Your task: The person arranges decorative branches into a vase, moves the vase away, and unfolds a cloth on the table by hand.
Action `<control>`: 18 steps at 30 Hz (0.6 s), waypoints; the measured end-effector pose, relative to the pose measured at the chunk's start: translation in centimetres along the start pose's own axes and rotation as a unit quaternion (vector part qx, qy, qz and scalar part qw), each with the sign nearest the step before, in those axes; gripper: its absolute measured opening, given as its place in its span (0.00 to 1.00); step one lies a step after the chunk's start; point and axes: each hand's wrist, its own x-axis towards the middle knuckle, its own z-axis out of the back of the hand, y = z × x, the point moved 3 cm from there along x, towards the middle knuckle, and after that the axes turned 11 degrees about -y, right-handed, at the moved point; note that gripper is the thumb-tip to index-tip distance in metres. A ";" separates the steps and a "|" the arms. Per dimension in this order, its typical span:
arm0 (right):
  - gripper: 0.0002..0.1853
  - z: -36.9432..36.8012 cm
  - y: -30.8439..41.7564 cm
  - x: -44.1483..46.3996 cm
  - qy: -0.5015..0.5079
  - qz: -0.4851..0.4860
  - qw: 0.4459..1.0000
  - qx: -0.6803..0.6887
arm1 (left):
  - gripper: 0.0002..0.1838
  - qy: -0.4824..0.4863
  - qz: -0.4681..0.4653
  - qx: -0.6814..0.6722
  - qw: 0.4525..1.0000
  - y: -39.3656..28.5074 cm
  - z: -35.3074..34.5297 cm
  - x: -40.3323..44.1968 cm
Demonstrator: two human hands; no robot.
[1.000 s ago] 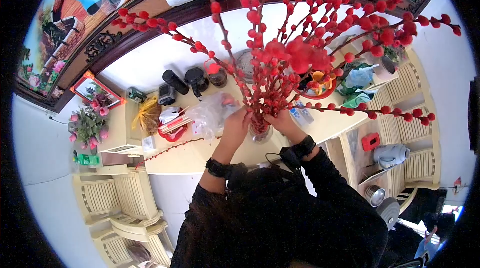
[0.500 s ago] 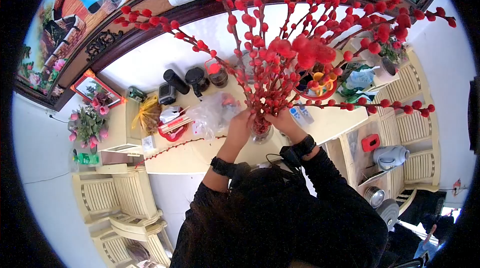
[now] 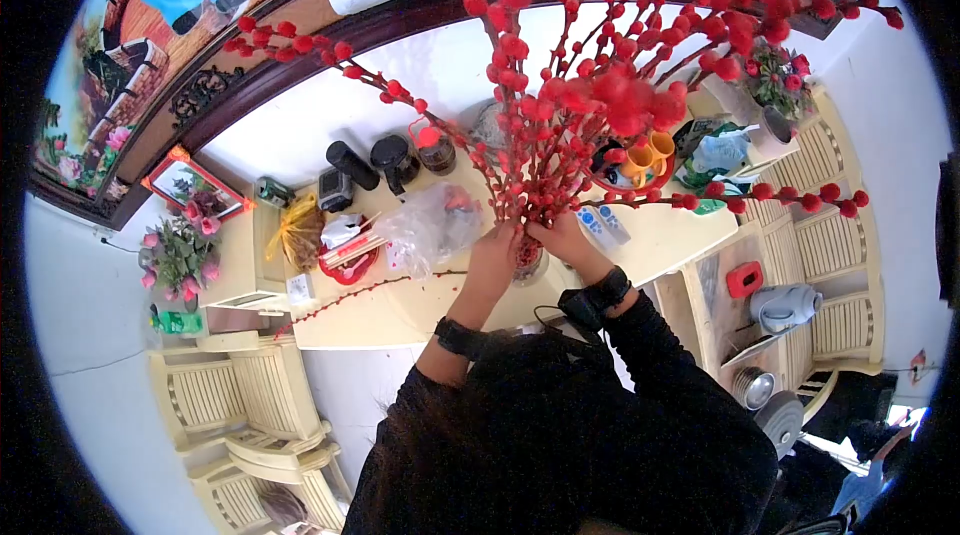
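Note:
A tall bunch of red pussy willow branches (image 3: pixel 520 135) fans up and outward from a clear glass vase (image 3: pixel 531 269) on the cream table (image 3: pixel 430 313). My left hand (image 3: pixel 494 261) is closed around stems at the left of the vase's mouth. On the right side, my right hand (image 3: pixel 568 239) pinches stems close to the same mouth. Fingers and stems hide most of the rim. One long branch juts far right, past my right hand. A loose red branch (image 3: pixel 365 293) lies on the table, left of my left hand.
A clear plastic bag (image 3: pixel 425 230), a red basket (image 3: pixel 348 265) and a yellow bag (image 3: pixel 296 232) sit to the left. Dark jars (image 3: pixel 395 161) stand along the wall. Orange cups (image 3: pixel 650 157) are behind the branches. A grey kettle (image 3: pixel 786 308) stands at right.
My left hand has shifted slightly right and down, closer to my right hand. The branches have moved a little, with the long right one slightly higher. Both hands stay on the stems.

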 end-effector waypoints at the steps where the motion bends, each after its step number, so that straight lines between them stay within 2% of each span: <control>1: 0.22 0.0 -0.1 0.0 0.004 0.001 1.000 -0.005 | 0.09 0.001 0.002 -0.001 1.000 -0.1 0.0 -0.1; 13: 0.22 -0.1 0.1 -0.3 -0.005 0.012 0.999 0.034 | 0.12 -0.006 0.001 0.001 1.000 0.3 -0.7 -0.7; 16: 0.22 0.0 -0.5 -0.4 -0.013 -0.031 0.997 0.066 | 0.13 -0.015 -0.008 -0.002 1.000 0.1 -0.9 -0.7; 18: 0.22 0.0 -0.4 -0.3 -0.020 -0.016 0.998 0.059 | 0.12 -0.020 -0.004 0.001 1.000 0.2 -1.0 -0.8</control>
